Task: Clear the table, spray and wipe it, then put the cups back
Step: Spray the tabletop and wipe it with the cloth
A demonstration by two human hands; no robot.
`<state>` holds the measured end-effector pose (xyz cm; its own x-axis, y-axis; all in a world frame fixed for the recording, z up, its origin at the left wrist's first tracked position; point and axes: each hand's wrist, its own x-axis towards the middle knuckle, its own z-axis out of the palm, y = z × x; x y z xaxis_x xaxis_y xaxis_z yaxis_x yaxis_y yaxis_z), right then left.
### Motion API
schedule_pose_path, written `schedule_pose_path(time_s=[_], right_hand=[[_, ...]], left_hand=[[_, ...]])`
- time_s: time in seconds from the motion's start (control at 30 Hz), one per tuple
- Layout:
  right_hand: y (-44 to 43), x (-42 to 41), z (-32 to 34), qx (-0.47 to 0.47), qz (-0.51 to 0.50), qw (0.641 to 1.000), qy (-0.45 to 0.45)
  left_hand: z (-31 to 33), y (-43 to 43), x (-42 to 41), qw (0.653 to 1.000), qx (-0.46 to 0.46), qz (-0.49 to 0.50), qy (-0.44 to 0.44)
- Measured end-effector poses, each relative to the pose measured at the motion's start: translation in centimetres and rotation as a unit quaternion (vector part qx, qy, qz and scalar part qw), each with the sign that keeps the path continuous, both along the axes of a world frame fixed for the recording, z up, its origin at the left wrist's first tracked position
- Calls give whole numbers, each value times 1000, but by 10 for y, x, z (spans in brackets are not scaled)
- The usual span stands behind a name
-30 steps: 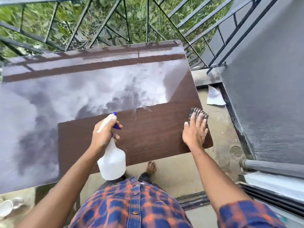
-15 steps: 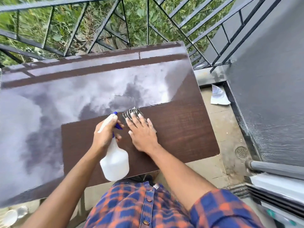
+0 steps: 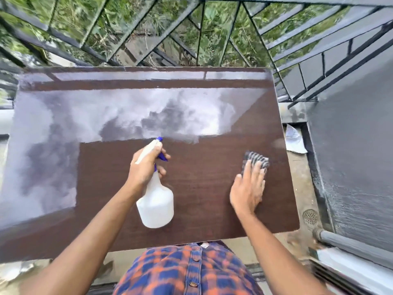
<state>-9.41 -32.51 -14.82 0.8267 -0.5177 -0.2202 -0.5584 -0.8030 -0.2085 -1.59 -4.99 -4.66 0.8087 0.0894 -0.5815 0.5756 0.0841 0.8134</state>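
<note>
A glossy dark brown table (image 3: 204,209) fills the middle of the view, its far half mirroring the sky. My left hand (image 3: 146,167) grips the neck of a white spray bottle (image 3: 156,206) with a blue trigger, held over the table's near middle. Flat on the right side of the tabletop lies my right hand (image 3: 248,188), pressing down a grey ribbed cloth (image 3: 256,161) whose far end sticks out past my fingertips. No cups are on the table.
A black metal railing (image 3: 191,39) runs behind the table with greenery beyond. At the right stand a grey wall (image 3: 350,156), a floor drain (image 3: 310,217) and a pipe (image 3: 348,244). A scrap of paper (image 3: 294,141) lies on the floor by the table's right edge.
My right hand slid the cloth from the right edge to the middle beside the bottle, then back toward the right. My left hand kept hold of the bottle and barely moved.
</note>
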Motion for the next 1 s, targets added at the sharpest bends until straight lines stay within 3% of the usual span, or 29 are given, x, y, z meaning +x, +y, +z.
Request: schedule_pose_path(time_s=[0.17, 0.33, 0.4, 0.53, 0.67, 0.77, 0.87, 1.0], right_hand=[[104, -12, -2, 24, 265, 964, -12], [125, 67, 3, 49, 371, 927, 4], [103, 106, 3, 46, 358, 933, 10], [17, 148, 4, 26, 169, 985, 25], [-65, 119, 4, 11, 25, 1000, 12], [-70, 81, -1, -9, -52, 999, -8], [-21, 57, -4, -20, 4, 1000, -9], [55, 67, -10, 0, 264, 964, -31]], left_hand=[[-5, 21, 3, 1000, 13, -3, 14], [-5, 32, 8, 1000, 12, 3, 24], [-5, 31, 12, 999, 10, 7, 31], [-4, 25, 21, 1000, 10, 6, 28], [-4, 15, 30, 1000, 7, 2, 17], [-5, 4, 39, 1000, 18, 1, 19], [-8, -7, 48, 999, 28, 3, 18], [-9, -27, 59, 999, 43, 8, 18]])
